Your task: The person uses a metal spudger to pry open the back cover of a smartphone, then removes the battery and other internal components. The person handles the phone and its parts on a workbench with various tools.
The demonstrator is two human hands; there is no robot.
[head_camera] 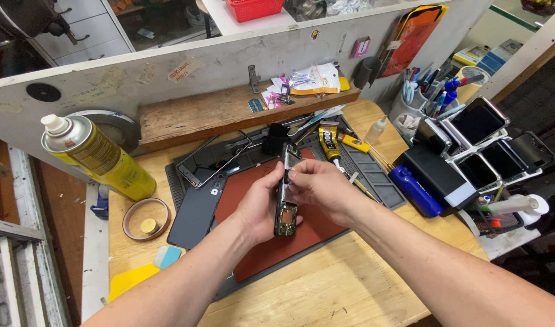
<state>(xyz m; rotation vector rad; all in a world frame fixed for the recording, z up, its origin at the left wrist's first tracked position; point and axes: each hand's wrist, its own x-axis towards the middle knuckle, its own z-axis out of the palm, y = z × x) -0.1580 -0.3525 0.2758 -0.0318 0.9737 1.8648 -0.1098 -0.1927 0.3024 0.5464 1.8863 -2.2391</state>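
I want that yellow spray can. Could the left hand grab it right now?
Probably not right away: the left hand is holding the opened phone. The spray can stands off to the left, with nothing blocking the way.

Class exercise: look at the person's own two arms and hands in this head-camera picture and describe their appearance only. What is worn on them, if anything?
Both forearms are bare; no sleeves reach into view. The left hand and the right hand wear no gloves. No watch, bracelet or ring shows on the visible parts of wrists and fingers. No markings or bandages can be seen. The upper arms lie outside the picture.
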